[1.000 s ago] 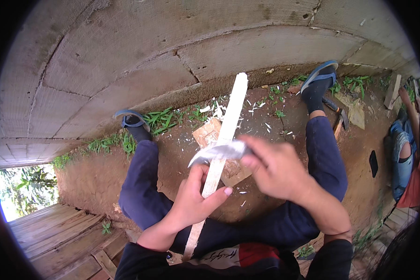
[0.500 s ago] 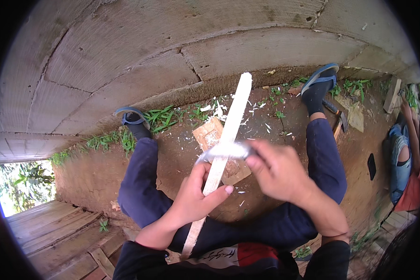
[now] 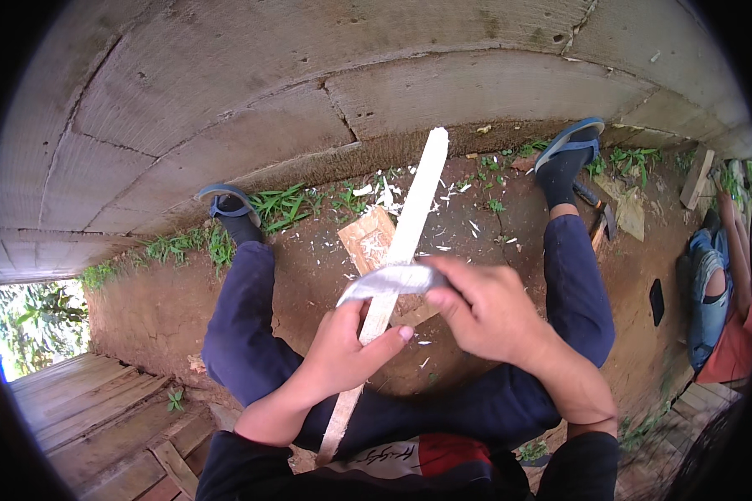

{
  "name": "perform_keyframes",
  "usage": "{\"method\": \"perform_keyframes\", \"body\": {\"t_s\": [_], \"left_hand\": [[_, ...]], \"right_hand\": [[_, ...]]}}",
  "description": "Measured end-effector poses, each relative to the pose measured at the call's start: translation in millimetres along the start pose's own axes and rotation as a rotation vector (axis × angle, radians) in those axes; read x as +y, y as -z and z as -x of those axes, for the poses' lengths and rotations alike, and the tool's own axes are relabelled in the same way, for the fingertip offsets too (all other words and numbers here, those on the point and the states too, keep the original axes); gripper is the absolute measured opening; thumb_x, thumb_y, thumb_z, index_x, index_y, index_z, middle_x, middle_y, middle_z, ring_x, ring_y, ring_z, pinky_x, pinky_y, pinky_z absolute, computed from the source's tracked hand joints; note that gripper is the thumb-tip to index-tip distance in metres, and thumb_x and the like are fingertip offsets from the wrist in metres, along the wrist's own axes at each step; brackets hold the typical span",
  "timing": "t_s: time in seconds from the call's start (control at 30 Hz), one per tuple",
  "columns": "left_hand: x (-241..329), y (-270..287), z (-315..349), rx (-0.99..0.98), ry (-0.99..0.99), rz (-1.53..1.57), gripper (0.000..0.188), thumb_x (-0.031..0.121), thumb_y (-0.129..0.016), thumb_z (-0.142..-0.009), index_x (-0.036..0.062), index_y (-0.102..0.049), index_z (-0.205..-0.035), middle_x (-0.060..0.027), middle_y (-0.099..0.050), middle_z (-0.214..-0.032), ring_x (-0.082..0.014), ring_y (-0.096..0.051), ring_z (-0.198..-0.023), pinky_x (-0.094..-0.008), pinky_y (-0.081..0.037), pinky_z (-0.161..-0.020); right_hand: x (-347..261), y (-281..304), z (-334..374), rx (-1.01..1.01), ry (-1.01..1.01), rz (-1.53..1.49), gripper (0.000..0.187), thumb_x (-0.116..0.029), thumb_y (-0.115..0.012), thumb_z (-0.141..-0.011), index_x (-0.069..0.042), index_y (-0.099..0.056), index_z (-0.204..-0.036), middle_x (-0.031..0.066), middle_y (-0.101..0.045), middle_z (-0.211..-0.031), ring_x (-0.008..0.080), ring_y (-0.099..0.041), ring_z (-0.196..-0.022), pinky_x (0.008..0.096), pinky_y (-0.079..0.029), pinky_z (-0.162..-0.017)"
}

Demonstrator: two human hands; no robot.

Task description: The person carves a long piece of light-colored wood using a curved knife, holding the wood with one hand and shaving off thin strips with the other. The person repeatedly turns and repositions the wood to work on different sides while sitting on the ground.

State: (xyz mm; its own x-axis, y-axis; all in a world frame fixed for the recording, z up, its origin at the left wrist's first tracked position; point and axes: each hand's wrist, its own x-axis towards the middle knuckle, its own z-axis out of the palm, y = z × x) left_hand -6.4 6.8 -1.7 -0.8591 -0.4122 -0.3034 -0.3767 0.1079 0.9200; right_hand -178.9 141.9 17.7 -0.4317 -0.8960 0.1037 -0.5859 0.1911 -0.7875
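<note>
Clamps pale wood strip [image 3: 421, 196] in left hand [image 3: 336, 355] at frame center, slanting from lower middle to upper middle. Grips curved blade [image 3: 393, 281] in right hand [image 3: 497, 316], right of center, crossing strip. Has pale shavings [image 3: 387, 195] strewn at upper middle.

Left hand [image 3: 337, 354], right hand [image 3: 495, 316]: 2 grips

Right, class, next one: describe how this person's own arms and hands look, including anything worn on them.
The left hand and right hand are both bare, without gloves, and no ring, watch or bracelet shows. Both forearms are uncovered too. The dark, plain-looking sleeves are short, leaving everything below them exposed.
</note>
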Motion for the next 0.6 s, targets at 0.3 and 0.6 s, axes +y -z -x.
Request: {"method": "perform_keyframes", "body": {"t_s": [0.3, 0.6], "left_hand": [[3.6, -0.5, -2.3, 0.002, -0.045, -0.052, 0.043, 0.027, -0.072, -0.082, -0.0011, -0.047, -0.103, -0.0139, -0.063, -0.081, -0.0182, -0.063, -0.073, -0.0323, -0.049, -0.067], [4.2, -1.6, 0.9, 0.008, 0.043, -0.103, 0.041, 0.027, -0.071, -0.083, -0.0012, -0.047, -0.102, -0.0116, -0.062, -0.075, -0.0173, -0.062, -0.068, -0.0327, -0.049, -0.064]], "right_hand": [[3.7, -0.2, -2.7, 0.023, -0.079, 0.004, 0.029, -0.021, -0.055, -0.092, 0.002, -0.06, -0.108, 0.0231, -0.064, -0.079, 0.038, -0.066, -0.073, 0.0444, -0.052, -0.065], [19.0, 9.6, -17.2, 0.066, -0.219, 0.023, 0.028, -0.026, -0.056, -0.091, -0.005, -0.061, -0.107, 0.02, -0.062, -0.068, 0.0385, -0.064, -0.065, 0.0464, -0.051, -0.06]]}}
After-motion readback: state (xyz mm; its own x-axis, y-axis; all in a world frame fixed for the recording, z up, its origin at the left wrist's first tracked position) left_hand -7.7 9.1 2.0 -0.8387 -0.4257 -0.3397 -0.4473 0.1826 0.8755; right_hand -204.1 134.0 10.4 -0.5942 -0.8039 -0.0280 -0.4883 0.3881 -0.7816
